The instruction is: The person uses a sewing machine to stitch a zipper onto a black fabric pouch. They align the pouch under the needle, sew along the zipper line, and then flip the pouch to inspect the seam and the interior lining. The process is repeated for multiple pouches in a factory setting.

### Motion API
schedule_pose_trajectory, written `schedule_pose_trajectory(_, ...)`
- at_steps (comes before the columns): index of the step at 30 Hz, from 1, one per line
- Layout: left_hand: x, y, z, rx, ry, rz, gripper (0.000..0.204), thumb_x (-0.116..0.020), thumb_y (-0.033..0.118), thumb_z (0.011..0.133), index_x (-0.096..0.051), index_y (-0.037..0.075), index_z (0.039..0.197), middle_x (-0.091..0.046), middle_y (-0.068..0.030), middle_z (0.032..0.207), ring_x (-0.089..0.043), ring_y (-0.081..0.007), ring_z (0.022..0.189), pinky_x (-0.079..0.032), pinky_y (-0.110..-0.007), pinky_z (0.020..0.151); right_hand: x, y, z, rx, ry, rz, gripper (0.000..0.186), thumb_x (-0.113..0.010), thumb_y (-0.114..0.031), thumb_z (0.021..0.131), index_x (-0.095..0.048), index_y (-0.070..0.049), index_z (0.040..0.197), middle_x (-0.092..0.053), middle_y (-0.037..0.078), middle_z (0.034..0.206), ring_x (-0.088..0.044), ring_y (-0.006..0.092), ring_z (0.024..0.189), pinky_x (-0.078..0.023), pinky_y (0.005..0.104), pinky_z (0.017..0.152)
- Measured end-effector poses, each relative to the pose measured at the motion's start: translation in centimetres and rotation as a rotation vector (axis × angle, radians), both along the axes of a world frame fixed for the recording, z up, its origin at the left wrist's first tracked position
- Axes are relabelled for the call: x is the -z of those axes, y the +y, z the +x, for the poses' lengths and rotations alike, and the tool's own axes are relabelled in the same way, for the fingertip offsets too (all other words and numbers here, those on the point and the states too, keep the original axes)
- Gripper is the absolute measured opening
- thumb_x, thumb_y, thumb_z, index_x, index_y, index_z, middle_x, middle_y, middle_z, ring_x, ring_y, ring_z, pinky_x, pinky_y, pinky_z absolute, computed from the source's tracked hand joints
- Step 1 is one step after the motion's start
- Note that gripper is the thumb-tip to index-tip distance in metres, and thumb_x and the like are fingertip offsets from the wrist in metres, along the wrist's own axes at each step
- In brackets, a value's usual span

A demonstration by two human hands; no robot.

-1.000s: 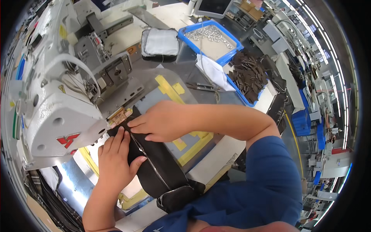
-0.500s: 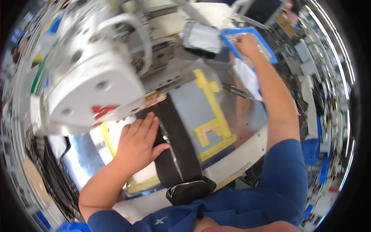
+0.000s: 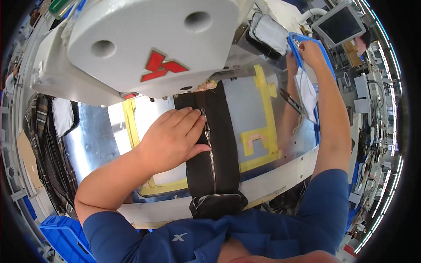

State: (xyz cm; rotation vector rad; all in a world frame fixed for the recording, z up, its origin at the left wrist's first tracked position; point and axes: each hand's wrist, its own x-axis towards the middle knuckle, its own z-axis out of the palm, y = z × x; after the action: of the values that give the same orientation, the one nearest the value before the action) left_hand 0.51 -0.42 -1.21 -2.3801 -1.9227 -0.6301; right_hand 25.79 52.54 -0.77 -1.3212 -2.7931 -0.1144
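A long black fabric piece (image 3: 227, 149) with a silver metal zipper (image 3: 213, 168) runs toward me across the work plate. My left hand (image 3: 171, 142) lies flat on its left side, fingers together and thumb spread, fingertips beside the zipper. At the near end, a folded black part (image 3: 219, 205) with a second zipper edge hangs by my shirt. Far to the right, my right hand (image 3: 310, 51) reaches into a blue tray (image 3: 296, 53), its fingers curled around small contents. What they hold is too small and hidden to make out.
A large white sewing machine head (image 3: 144, 39) stands over the far left of the plate. Yellow tape (image 3: 267, 109) borders the plate. Thread snips (image 3: 291, 101) and white paper (image 3: 305, 93) lie by the tray. Dark garments (image 3: 48, 149) hang at left, above a blue crate (image 3: 66, 236).
The view has shifted, so the machine head looks larger and nearer. My left hand stays on the black fabric. My right hand is still at the tray, its fingers now reaching down near the tray's left rim.
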Motion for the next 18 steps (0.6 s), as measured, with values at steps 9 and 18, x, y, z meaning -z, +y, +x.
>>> schedule_pose_trajectory(9, 0.4, -0.3, 0.0, -0.064, -0.016, -0.063, 0.070, -0.080, 0.049, 0.088, -0.068, 0.001, 0.136, -0.068, -0.0192, 0.138, -0.063, -0.0371, 0.132, -0.051, -0.048, 0.110, -6.6, -10.4, -2.6, 0.019, 0.656, -0.447, 0.023, -0.066, -0.014, 0.101, -0.073, -0.002, 0.119, -0.074, 0.009, 0.100, -0.075, 0.0193, 0.083, -0.061, 0.0335, 0.074)
schedule_pose_trajectory(18, 0.1, 0.0, -0.3, -0.066, -0.017, -0.068, 0.070, -0.079, 0.051, 0.089, -0.068, 0.002, 0.137, -0.067, -0.0181, 0.138, -0.062, -0.0380, 0.132, -0.050, -0.050, 0.109, -5.0, -32.0, -11.1, -0.589, 0.387, -0.954, 0.021, -0.080, -0.013, 0.092, -0.076, 0.000, 0.108, -0.075, 0.015, 0.094, -0.071, 0.0235, 0.073, -0.058, 0.0354, 0.070)
